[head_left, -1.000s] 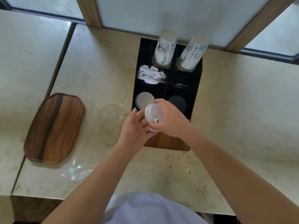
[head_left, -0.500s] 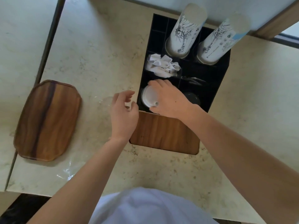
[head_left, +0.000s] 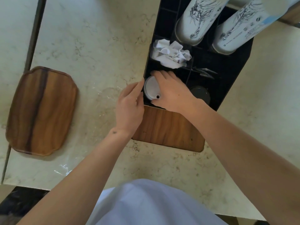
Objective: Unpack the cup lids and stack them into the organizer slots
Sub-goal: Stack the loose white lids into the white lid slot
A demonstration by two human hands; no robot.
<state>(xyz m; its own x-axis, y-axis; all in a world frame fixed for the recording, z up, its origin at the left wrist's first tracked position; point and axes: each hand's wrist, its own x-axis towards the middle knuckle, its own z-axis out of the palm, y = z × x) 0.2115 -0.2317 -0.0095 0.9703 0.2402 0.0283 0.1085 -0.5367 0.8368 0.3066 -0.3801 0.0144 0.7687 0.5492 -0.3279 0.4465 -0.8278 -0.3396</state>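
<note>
We see the white lid (head_left: 151, 88) lying flat in the near-left slot of the black organizer (head_left: 233, 75), directly under our right hand (head_left: 172, 91) whose fingers curl round its rim, while our left hand (head_left: 129, 104), loosely open and empty, rests on the organizer's left wall.

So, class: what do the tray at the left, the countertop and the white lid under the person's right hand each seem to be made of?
Tray: wood, smooth satin finish; brown grain streaks run along it.
Countertop: looks like polished stone or a stone imitation; cream with fine veins and a soft sheen.
White lid: probably thin moulded plastic; matte, with a raised rim and a small sip hole, under the right hand.
</note>
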